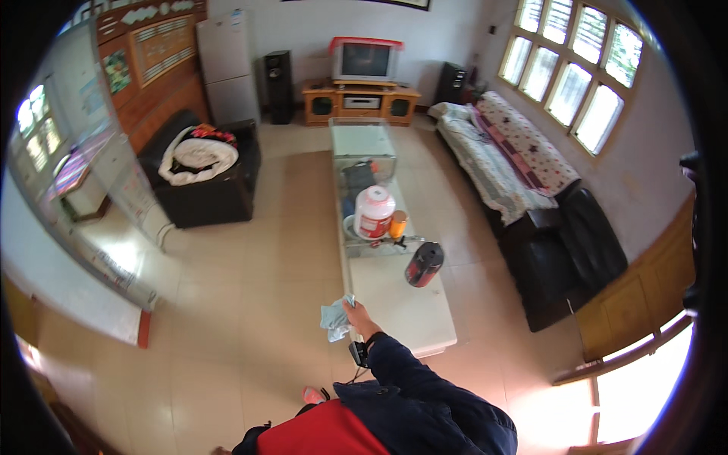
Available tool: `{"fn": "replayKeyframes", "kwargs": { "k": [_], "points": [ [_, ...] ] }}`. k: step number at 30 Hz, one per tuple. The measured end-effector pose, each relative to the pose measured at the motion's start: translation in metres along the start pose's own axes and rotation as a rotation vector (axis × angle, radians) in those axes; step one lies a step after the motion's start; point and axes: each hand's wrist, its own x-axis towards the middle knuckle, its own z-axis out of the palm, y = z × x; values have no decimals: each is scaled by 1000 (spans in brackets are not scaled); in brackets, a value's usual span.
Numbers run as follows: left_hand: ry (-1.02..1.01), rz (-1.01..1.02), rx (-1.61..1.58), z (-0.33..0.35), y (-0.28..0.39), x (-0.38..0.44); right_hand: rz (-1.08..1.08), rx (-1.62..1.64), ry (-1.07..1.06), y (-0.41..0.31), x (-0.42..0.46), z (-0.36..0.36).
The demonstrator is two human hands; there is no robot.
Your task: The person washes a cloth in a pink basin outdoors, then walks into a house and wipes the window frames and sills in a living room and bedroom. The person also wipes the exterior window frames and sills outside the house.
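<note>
My right hand (357, 316) is closed on a light blue cloth (335, 316), which hangs from the fingers beside the left edge of a long white coffee table (392, 307). A sliver of my left hand (220, 451) shows at the bottom rim, too little to tell what its fingers do. On the table, a dark cylindrical container (425, 265) with a red lower part stands nearest to my right hand. Farther back are a large white tub (375, 213) with a red label and a small orange jar (398, 224).
A black armchair (205, 205) with a rolled quilt (203, 154) stands at the left. Along the right wall runs a black sofa (549, 256) with a patterned cover. A television (367, 60) on a wooden cabinet (347, 105), two speakers and a refrigerator (227, 68) line the back wall.
</note>
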Motion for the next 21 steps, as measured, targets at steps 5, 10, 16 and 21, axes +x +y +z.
{"fn": "replayKeyframes", "kwargs": {
  "k": [5,10,16,21],
  "points": [
    [104,960,1105,0,217,82,23,365,205,-39,-41,-103],
    [-365,622,-147,278,352,-55,-75,615,441,-55,-108,-204],
    [-1303,438,253,442,253,-251,-131,610,333,-66,-138,-225],
    [-1616,271,567,488,192,-363,-249,477,98,-149,-187,-188]
  ]
}}
